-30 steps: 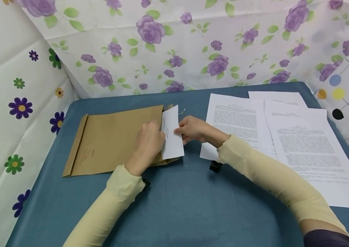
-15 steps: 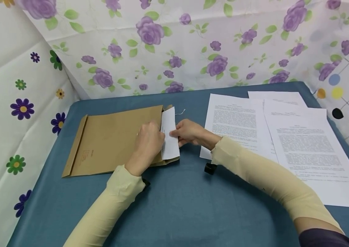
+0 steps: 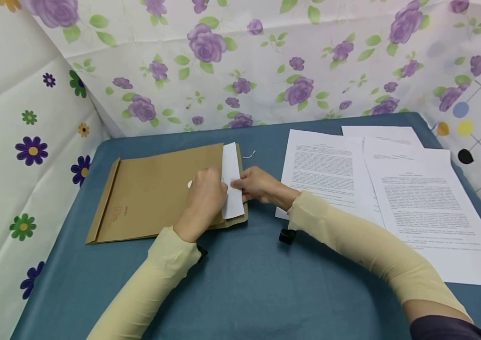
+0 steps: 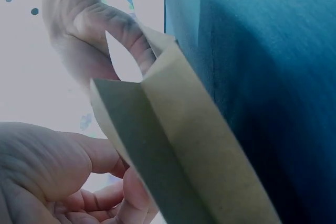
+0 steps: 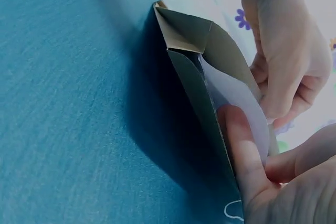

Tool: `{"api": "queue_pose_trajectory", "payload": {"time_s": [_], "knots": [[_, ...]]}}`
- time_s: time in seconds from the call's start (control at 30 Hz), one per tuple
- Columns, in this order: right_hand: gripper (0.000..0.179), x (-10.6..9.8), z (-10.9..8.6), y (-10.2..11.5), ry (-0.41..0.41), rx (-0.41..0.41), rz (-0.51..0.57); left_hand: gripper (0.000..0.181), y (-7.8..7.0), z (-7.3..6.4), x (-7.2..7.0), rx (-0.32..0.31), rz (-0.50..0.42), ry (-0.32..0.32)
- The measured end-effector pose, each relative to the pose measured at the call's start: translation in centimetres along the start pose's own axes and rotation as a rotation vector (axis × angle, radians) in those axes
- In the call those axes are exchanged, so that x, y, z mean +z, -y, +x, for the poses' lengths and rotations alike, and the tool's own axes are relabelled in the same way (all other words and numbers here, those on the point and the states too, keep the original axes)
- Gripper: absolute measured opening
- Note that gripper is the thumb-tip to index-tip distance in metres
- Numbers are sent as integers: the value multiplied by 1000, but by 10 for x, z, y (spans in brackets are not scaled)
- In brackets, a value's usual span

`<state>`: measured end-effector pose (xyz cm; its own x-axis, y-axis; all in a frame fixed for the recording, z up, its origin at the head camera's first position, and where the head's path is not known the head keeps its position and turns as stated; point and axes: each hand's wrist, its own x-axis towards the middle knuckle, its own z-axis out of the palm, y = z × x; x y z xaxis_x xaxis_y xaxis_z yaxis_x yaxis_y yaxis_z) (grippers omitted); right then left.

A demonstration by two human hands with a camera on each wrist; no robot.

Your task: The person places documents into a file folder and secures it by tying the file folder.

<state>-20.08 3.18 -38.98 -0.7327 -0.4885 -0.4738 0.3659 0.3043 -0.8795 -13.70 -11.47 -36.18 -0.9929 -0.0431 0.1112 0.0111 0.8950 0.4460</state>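
A brown paper envelope [image 3: 151, 193] lies on the blue-covered table, its mouth facing right. Curled over the upper panel near that mouth, my left hand [image 3: 204, 196] pinches the envelope's edge and lifts it a little. White paper [image 3: 233, 160] sticks out of the mouth as a narrow strip. My right hand [image 3: 259, 184] holds this paper between thumb and fingers. In the right wrist view the paper [image 5: 239, 93] bows between the parted panels, with a finger [image 5: 241, 135] inside the mouth. The left wrist view shows the envelope's folded side [image 4: 178, 129]. Most of the paper is hidden inside.
Several printed sheets [image 3: 427, 203] lie overlapping on the right of the table, partly under the right forearm. A thin white string [image 3: 249, 155] trails from the envelope's mouth. Flower-patterned cloth [image 3: 266, 61] hangs behind the table.
My right hand has moved left, and the paper has slid further into the envelope, so a narrower strip shows. My left hand keeps its place on the envelope.
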Motion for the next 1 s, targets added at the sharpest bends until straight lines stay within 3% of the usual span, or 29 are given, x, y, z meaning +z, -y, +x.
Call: {"api": "queue_pose_trajectory", "payload": {"time_s": [0.23, 0.47, 0.7, 1.0], "knots": [[23, 6, 2, -3, -10, -31, -29, 6, -1, 0, -1, 24, 19, -6], [22, 11, 4, -3, -33, -24, 26, 7, -3, 1, -5, 33, 30, -8], [35, 24, 8, -3, -5, -45, 72, 5, -5, 1, -7, 32, 26, -10], [32, 31, 10, -5, 5, -62, 106, 5, -8, 2, -10, 11, -8, -2]]}}
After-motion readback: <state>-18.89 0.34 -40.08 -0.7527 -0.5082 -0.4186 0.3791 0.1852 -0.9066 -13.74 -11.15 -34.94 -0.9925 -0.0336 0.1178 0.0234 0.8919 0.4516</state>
